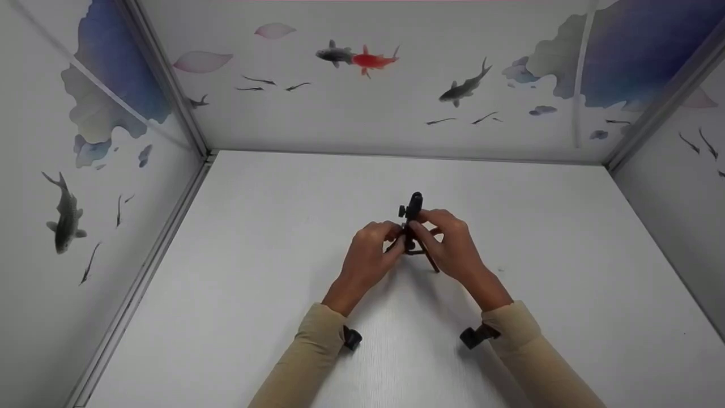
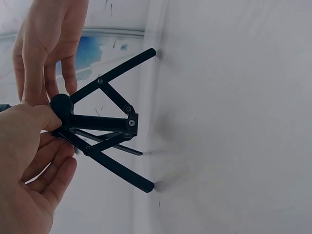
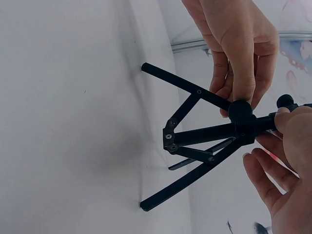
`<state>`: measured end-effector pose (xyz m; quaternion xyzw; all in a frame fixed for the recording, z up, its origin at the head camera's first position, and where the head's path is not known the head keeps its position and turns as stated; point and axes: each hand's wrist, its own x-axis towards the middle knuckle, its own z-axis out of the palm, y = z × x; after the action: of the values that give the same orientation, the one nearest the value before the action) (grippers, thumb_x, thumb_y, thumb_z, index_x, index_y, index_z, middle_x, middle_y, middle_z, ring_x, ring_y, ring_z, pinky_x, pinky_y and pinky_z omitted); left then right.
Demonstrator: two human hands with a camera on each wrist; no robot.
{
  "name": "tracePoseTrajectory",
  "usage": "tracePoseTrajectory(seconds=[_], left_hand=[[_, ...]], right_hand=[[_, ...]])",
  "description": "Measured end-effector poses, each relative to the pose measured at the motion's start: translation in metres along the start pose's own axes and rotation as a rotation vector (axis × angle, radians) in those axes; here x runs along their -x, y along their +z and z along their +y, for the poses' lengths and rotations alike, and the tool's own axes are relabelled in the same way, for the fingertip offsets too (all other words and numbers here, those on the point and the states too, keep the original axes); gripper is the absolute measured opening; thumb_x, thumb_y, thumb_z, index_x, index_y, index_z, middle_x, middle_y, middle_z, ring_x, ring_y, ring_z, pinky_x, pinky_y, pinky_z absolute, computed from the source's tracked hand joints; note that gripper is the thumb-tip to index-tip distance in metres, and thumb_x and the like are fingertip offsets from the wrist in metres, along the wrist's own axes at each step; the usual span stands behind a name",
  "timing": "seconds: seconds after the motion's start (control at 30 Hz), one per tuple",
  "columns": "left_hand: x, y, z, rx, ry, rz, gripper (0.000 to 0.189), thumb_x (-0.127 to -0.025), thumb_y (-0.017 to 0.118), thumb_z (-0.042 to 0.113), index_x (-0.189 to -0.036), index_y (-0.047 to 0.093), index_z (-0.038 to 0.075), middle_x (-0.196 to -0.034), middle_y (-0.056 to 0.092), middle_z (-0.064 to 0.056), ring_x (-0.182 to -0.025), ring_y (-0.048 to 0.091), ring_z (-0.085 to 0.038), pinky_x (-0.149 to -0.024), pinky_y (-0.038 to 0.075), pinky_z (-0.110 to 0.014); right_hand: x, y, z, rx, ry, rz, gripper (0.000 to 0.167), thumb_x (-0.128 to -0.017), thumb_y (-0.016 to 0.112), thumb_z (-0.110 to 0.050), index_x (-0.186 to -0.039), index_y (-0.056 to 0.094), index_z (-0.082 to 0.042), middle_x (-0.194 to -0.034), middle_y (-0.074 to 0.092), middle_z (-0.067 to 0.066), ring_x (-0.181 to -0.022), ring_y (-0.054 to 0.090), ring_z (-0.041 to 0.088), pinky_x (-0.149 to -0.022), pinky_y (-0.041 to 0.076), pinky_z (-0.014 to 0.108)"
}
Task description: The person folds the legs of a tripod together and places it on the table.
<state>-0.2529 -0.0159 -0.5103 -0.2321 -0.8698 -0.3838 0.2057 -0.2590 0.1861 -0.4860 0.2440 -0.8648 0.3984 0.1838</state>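
Observation:
A small black tripod stands upright between the two hands, its legs spread and their tips right at the white tabletop. The left hand pinches it at the collar, with its thumb by the round knob, as both wrist views show. Just above, the right hand pinches the upper column between thumb and fingers; its other fingers hang loosely. Braces join the legs to the bottom of the centre column. A smaller side knob sticks out near the top.
The white tabletop is bounded by a back panel and side panels printed with fish and blue washes. Grey metal rails run along the left edge. Black wrist cameras sit under both beige sleeves.

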Motion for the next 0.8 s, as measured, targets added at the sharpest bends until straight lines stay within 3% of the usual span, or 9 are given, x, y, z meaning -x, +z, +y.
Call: tracePoseTrajectory(seconds=[0.3,0.8], left_hand=[[-0.0003,0.0003,0.0012,0.010,-0.001,0.012,0.012,-0.103,0.074,0.017,-0.110,0.081,0.011,-0.098,0.081,0.000,-0.092,0.074,-0.013,-0.084,0.062,-0.030],[-0.0013,-0.0002,0.0013,0.042,0.009,0.030,0.011,-0.104,0.073,0.018,-0.109,0.081,0.012,-0.098,0.081,0.002,-0.093,0.074,-0.012,-0.085,0.061,-0.031]], right_hand=[[0.0006,-0.0002,-0.0003,0.045,0.010,0.015,0.022,-0.106,0.071,-0.019,-0.126,0.078,-0.012,-0.117,0.076,0.007,-0.109,0.070,0.019,-0.073,0.062,0.031],[0.0002,0.0000,0.0003,0.050,0.008,0.018,0.022,-0.106,0.072,-0.018,-0.127,0.078,-0.013,-0.116,0.076,0.005,-0.110,0.069,0.019,-0.073,0.061,0.029]])
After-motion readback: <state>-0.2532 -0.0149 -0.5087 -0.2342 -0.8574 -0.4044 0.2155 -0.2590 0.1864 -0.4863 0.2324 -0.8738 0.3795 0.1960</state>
